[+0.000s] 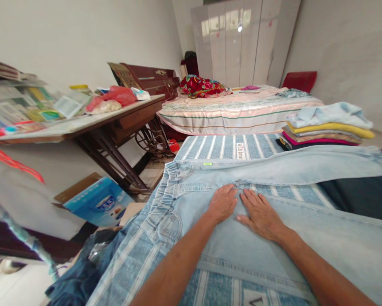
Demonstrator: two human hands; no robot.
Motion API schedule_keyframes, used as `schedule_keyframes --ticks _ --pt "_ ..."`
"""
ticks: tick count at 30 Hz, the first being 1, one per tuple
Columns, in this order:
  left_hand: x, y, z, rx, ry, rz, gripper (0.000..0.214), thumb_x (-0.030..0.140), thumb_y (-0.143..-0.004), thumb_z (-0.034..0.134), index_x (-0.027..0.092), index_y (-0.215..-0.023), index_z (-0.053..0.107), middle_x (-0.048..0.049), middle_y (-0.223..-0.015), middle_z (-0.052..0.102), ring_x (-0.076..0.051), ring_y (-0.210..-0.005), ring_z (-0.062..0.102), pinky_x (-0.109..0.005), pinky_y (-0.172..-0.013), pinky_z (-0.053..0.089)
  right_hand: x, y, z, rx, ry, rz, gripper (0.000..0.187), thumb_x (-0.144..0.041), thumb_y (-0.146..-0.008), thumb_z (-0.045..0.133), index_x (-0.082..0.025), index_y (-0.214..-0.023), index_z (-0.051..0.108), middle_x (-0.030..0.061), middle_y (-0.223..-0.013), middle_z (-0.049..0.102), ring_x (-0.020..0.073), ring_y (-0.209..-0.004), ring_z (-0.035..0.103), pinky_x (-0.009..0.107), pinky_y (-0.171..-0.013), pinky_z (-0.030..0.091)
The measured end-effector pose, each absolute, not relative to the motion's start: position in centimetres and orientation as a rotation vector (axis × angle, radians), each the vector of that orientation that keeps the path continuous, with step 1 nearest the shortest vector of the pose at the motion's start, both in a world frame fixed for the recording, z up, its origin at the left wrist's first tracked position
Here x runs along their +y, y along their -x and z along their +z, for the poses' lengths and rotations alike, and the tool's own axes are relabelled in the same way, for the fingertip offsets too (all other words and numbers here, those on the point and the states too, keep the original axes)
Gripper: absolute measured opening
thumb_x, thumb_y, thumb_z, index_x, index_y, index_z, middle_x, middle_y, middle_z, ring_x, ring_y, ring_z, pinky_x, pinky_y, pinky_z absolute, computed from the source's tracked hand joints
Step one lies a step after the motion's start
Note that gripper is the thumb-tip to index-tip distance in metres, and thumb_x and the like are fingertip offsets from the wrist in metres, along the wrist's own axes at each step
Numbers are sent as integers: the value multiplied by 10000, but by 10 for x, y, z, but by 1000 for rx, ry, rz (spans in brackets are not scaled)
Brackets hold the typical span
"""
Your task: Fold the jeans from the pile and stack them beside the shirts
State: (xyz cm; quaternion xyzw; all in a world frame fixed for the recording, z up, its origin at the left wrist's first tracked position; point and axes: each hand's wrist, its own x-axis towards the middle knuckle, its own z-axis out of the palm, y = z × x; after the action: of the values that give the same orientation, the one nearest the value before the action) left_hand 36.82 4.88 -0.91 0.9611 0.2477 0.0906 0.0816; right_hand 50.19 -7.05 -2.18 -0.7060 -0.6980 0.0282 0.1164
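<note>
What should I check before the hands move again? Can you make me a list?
1. Left hand flat on the jeans: ok, palm down.
2. Right hand flat too: ok, palm down beside the left.
3. Jeans' legs spread apart: ok, the striped cover shows between them.
4. Dark cloth clear of the jeans: not ok, the far leg lies across it.
5. Folded pile standing: ok, stacked beyond the far leg.
6. Near leg's end flat: cannot tell, it runs out of the picture.
</note>
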Motion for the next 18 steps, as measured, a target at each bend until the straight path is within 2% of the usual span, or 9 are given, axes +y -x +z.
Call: schedule_keyframes --ticks 3,6,9,13,18 --pt "47 -365 -1 741 -2867 244 373 257 -902 370 139 -1230 504 -103 -1363 461 -173 -1261 400 -317 -1073 305 -71 -500 -21 -2056 2067 93 829 -682 -847 231 -56 -1375 365 178 -1454 270 287 -1358 198 488 -1088 177" --pt "40 -352 11 803 -2868 215 400 275 -911 352 117 -1256 482 -127 -1400 414 -198 -1301 351 -354 -1087 283 -70 -500 -22 -2061 2081 83 838 -693 -842 220 -66 -1382 355 173 -1456 269 282 -1359 197 487 -1086 177" --pt "34 -331 16 1066 -2858 116 505 379 -918 339 89 -1325 405 -153 -1465 297 -258 -1361 230 -426 -1108 217 -70 -501 -25 -2057 2092 69 843 -699 -837 220 -70 -1382 357 166 -1459 271 279 -1361 192 480 -1090 165" --pt "32 -308 7 1288 -2791 -35 744 584 -884 269 40 -1391 292 -178 -1500 179 -291 -1386 116 -450 -1116 165 -70 -502 -29 -2058 2087 66 839 -695 -836 238 -69 -1381 360 168 -1462 267 277 -1364 182 467 -1094 153" --pt "32 -303 4 1278 -2762 -63 757 615 -876 221 77 -1407 274 -149 -1513 150 -267 -1393 94 -446 -1114 154 -70 -503 -32 -2055 2100 78 843 -705 -829 244 -78 -1379 366 161 -1465 266 273 -1366 179 469 -1095 150"
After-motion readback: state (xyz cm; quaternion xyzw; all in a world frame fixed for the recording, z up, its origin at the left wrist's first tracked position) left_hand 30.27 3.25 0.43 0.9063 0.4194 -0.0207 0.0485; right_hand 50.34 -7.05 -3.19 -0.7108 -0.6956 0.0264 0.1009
